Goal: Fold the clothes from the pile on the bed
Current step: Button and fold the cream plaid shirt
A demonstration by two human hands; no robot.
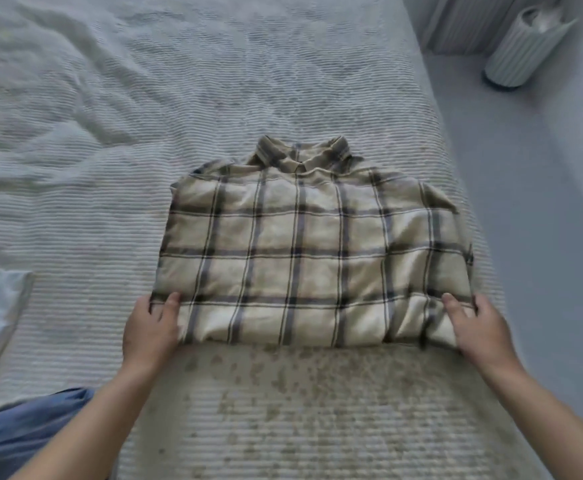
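A plaid shirt (312,251), collar away, was laid flat on the bed (110,150). Its near corners were pinched by the left hand (151,327) and right hand (477,327); an even lift of both would likely keep the fold square.

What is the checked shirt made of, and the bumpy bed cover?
The checked shirt looks like soft woven cloth, maybe cotton or flannel: matte, and it creases where the hands pinch it. The bed cover looks like ribbed or waffle-knit fabric, showing fine ridges and rumples.
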